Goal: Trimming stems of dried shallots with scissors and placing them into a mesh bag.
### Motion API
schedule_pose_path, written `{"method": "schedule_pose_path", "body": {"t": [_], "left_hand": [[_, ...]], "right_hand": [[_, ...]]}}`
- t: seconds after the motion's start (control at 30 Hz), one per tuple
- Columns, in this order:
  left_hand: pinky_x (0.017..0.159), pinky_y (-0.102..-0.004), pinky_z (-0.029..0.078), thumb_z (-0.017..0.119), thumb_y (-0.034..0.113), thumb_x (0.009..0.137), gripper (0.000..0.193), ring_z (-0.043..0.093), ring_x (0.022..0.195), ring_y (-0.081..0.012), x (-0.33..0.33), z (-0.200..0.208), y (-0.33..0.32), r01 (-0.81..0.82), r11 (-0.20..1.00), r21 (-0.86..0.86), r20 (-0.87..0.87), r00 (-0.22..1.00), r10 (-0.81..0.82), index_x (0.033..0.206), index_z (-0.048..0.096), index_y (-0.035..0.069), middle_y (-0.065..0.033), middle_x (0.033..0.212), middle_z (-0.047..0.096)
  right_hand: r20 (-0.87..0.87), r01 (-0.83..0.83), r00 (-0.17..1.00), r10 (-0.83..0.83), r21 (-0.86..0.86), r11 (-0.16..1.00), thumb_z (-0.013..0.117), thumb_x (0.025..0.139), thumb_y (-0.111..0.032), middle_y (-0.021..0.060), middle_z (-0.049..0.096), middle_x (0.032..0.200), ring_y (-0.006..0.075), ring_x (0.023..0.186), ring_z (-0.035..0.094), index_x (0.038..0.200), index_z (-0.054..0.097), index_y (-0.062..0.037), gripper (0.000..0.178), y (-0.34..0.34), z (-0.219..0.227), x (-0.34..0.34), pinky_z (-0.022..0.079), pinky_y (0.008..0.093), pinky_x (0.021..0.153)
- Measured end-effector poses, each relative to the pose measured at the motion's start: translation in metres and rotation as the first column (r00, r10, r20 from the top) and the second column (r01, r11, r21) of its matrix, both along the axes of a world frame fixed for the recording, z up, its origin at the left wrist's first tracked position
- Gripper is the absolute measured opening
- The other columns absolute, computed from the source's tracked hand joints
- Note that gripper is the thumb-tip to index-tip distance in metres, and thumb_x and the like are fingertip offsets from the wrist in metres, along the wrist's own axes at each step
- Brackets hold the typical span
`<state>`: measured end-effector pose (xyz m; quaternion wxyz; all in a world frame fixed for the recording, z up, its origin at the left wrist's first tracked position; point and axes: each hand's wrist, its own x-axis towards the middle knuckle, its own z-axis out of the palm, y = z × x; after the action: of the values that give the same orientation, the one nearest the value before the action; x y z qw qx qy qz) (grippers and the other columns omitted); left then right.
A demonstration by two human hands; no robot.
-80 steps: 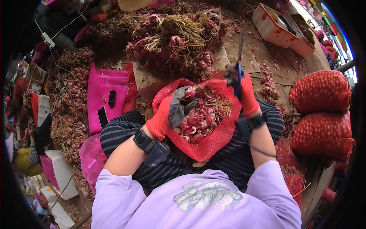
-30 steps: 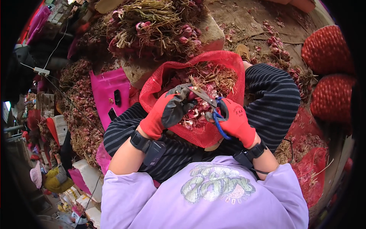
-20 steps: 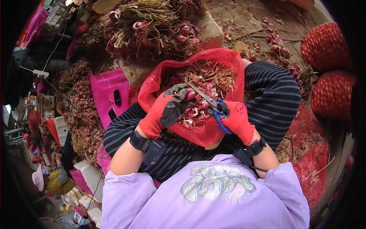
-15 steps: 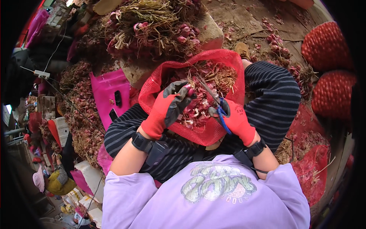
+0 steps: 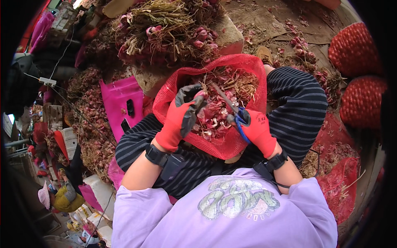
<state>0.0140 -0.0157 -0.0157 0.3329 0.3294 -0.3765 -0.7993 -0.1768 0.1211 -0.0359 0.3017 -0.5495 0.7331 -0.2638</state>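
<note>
My left hand [image 5: 185,111], in a red glove with dark grey palm and fingers, is closed on a shallot [image 5: 201,94] with a dry stem end sticking up. In my right hand [image 5: 255,125], gloved the same way, are blue-handled scissors [image 5: 240,124]. Their long blades [image 5: 224,97] point up and left, a little apart from the shallot. Both hands are above a red mesh bag [image 5: 225,150] between my legs. Loose pink peels and skins [image 5: 213,124] fill it, with straw-coloured dry trimmings [image 5: 240,86] toward its far right side.
Beyond the bag, bundles of dried shallots [image 5: 165,31] rest on a pale block [image 5: 227,35]. Magenta plastic [image 5: 113,99] and a long shallot heap [image 5: 93,136] lie left. Two full red net sacks [image 5: 356,49] stand right. Another person [image 5: 68,196] is at far left.
The shallot in my left hand has tilted slightly, and the left fingers have shifted around it. My right hand holds the scissors in nearly the same place.
</note>
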Motion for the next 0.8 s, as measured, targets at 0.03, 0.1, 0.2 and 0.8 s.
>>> {"method": "schedule_pose_path", "body": {"t": [0.03,0.1,0.2,0.8], "left_hand": [[0.088,-0.0274,0.045,0.051,-0.004,0.086,0.036,0.052,0.102,-0.0135,0.001,-0.002,-0.004,-0.009,0.987,-0.158,0.008,1.000,0.010,0.120,0.047,0.004,-0.0060,0.114,0.052],[0.095,-0.0284,0.041,0.052,-0.015,0.075,0.057,0.045,0.115,-0.0171,0.001,0.002,-0.007,-0.047,0.958,-0.283,0.096,0.992,0.078,0.128,0.040,0.003,-0.0077,0.128,0.044],[0.096,-0.0276,0.040,0.054,-0.017,0.070,0.070,0.038,0.122,-0.0161,-0.011,0.018,0.003,-0.112,0.949,-0.295,0.084,0.986,0.143,0.134,0.033,0.004,-0.0066,0.137,0.035],[0.079,-0.0285,0.047,0.061,-0.007,0.067,0.071,0.055,0.096,-0.0220,-0.015,0.033,0.014,0.174,0.619,-0.766,0.394,0.888,0.237,0.133,0.036,0.004,-0.0111,0.107,0.043]], "right_hand": [[0.038,0.005,0.999,-0.004,-0.016,1.000,0.066,0.073,-0.039,0.0141,0.060,0.084,0.0340,0.077,0.058,0.091,0.055,-0.0064,0.039,0.001,-0.004,0.001,0.045,0.0421,0.064],[0.067,0.002,0.998,-0.001,-0.014,1.000,0.066,0.073,-0.040,0.0151,0.059,0.088,0.0343,0.081,0.058,0.094,0.055,-0.0056,0.042,0.002,-0.005,0.002,0.045,0.0421,0.067],[0.059,-0.021,0.998,0.020,0.013,1.000,0.066,0.074,-0.042,0.0163,0.058,0.094,0.0347,0.084,0.057,0.100,0.054,-0.0042,0.047,0.003,-0.001,0.005,0.045,0.0420,0.070],[0.516,0.036,0.856,-0.040,0.017,0.999,0.066,0.078,-0.031,0.0154,0.060,0.070,0.0339,0.062,0.057,0.086,0.061,-0.0043,0.029,0.008,-0.024,0.014,0.044,0.0374,0.059]]}}
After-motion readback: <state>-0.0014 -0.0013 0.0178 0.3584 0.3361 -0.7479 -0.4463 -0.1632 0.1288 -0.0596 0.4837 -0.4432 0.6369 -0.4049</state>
